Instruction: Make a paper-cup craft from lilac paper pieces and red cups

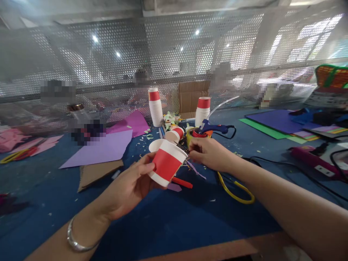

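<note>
My left hand (pixel 136 181) grips a paper cup (pixel 169 163), white with a red band, tilted above the table. My right hand (pixel 208 154) is closed in a pinch beside the cup's rim; what its fingers hold, if anything, I cannot make out. Behind the held cup lies another red-and-white cup (pixel 176 134) on its side, next to a white round piece (pixel 156 145). Beyond the right hand, a blue glue gun (pixel 214 127) rests on tape rolls (pixel 190 136). A red marker (pixel 182 182) lies below the cup.
Two stacks of cups (pixel 156 112) (pixel 202 111) stand before a perforated metal screen (pixel 174 54). Purple paper (pixel 100 148) and cardboard (pixel 99 172) lie left. Yellow-handled scissors (pixel 236 190) lie under my right forearm. Coloured sheets (pixel 269 121), cables and a magenta power strip (pixel 317 165) are right.
</note>
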{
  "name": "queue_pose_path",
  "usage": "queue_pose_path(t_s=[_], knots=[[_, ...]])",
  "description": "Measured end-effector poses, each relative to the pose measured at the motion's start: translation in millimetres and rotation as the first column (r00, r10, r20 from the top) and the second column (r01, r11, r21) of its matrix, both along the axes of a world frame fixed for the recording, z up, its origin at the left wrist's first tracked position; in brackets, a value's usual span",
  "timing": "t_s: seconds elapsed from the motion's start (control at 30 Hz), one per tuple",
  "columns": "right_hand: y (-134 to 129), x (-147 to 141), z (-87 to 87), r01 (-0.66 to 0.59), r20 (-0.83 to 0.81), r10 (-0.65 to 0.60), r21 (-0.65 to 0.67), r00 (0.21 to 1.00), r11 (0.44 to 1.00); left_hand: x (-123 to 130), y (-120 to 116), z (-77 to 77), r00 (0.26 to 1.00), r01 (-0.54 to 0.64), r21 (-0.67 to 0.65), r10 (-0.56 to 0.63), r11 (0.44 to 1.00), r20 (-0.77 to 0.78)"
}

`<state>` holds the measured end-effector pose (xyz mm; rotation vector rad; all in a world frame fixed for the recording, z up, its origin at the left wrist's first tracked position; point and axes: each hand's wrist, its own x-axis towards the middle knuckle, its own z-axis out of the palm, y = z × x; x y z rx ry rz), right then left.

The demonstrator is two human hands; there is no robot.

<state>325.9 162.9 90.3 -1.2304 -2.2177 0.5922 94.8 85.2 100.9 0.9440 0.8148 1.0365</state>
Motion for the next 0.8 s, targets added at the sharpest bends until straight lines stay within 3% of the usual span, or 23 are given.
queue_pose_path(t_s=[0.2,0.3,0.37,0.47,0.53,0.6,0.7,0.8], knots=[[-7.2,-6.2,2.8,0.035,-0.289,-0.038,-0.015,0.956,0.999,-0.1,-5.7,-4.7,0.999,0.052,-0.022,-0.052,0.998,0.005],[-15.1,-12.4,3.3,-0.029,-0.501,-0.054,-0.157,0.864,0.987,-1.3,-9.4,-7.1,0.999,0.025,0.107,-0.020,0.994,-0.049],[-21.1,-16.9,3.2,-0.133,-0.603,-0.054,-0.260,0.796,0.956,1.4,-13.3,-8.1,0.992,-0.049,0.259,0.077,0.965,-0.101],[-30.0,-23.1,2.9,-0.273,-0.647,-0.015,-0.343,0.763,0.899,8.9,-19.4,-9.3,0.940,-0.206,0.477,0.309,0.854,-0.148],[-35.5,-26.4,2.6,-0.359,-0.678,0.006,-0.382,0.735,0.851,12.3,-21.3,-10.5,0.870,-0.277,0.612,0.464,0.741,-0.168],[-39.8,-28.8,2.3,-0.443,-0.726,0.006,-0.413,0.688,0.796,12.0,-20.2,-13.0,0.773,-0.274,0.752,0.603,0.599,-0.198],[-42.4,-29.8,1.9,-0.486,-0.785,-0.040,-0.422,0.619,0.765,6.6,-15.2,-20.1,0.633,-0.124,0.883,0.721,0.454,-0.282],[-41.9,-27.6,2.9,-0.472,-0.825,-0.062,-0.382,0.562,0.795,2.6,-12.6,-27.9,0.549,0.121,0.900,0.727,0.419,-0.412]])
